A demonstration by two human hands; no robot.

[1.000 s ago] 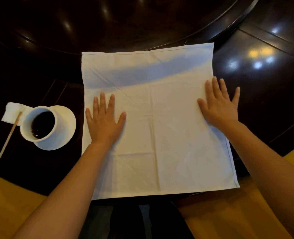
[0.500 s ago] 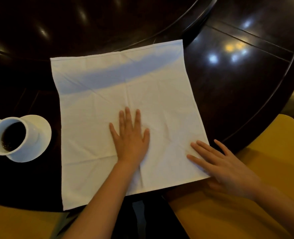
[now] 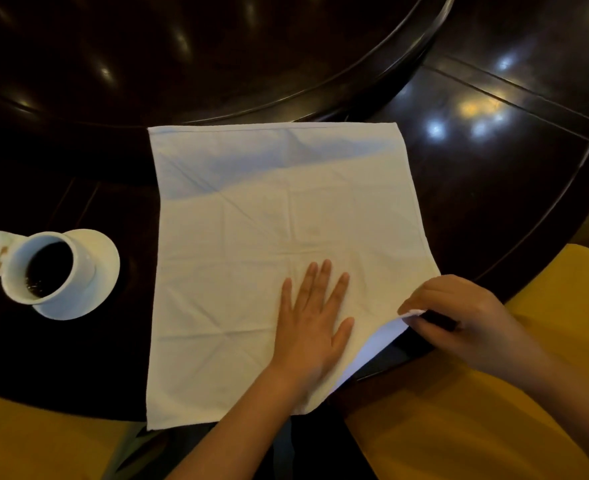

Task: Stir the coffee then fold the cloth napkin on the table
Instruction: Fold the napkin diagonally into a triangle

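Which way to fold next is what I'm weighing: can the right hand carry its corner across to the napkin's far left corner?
Probably yes. The right hand pinches the lifted near-right corner of the napkin; only the flat left hand lies on that diagonal.

This looks like a dining room in a restaurant or a banquet hall. The desk [image 3: 494,174] is large, round, dark and highly polished, and it carries a raised round turntable [image 3: 217,57] in its middle, as is common for shared meals. Ceiling lights reflect on the glossy wood. A white cloth napkin [image 3: 269,220] lies spread on it, and a white cup of coffee [image 3: 44,268] stands on a saucer [image 3: 102,261]. Yellow upholstered seats [image 3: 459,427] stand beside the desk.
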